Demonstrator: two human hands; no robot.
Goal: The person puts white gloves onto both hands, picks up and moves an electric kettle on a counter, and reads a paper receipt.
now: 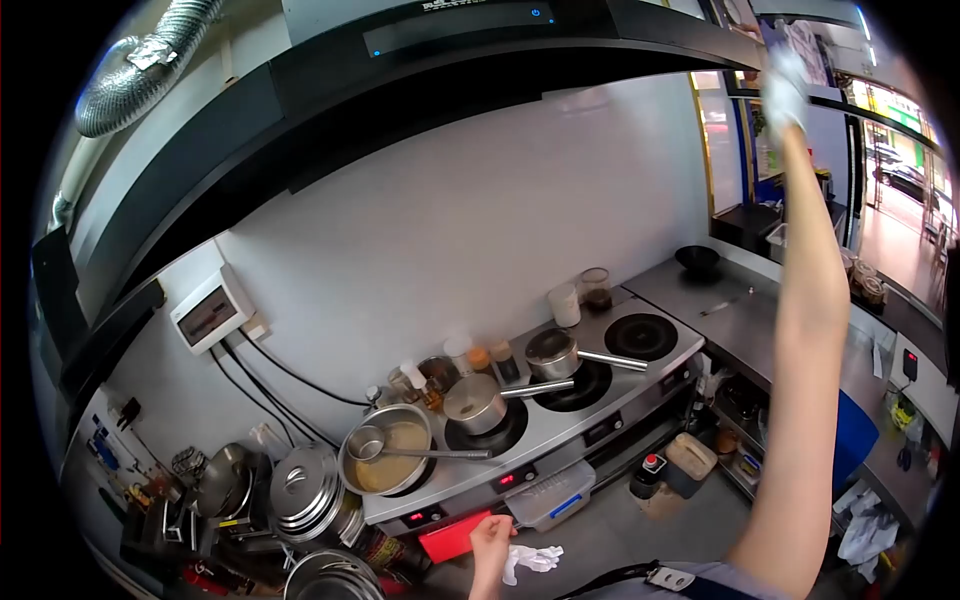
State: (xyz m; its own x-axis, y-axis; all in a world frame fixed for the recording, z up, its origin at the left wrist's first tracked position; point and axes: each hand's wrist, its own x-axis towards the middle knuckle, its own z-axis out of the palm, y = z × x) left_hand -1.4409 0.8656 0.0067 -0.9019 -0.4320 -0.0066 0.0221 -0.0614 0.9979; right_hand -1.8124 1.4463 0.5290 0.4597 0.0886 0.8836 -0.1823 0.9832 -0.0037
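Two hands apart: right hand, gloved, raised high above stove, grip unclear; left hand loosely curled, empty, beside white cloth below stove. Judged step: overhead reach; next needs firm grasp.

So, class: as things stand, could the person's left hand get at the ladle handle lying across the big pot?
Probably yes. The left hand is low by the stove's front edge, and nothing stands between it and the ladle handle on the big pot; the way looks free.
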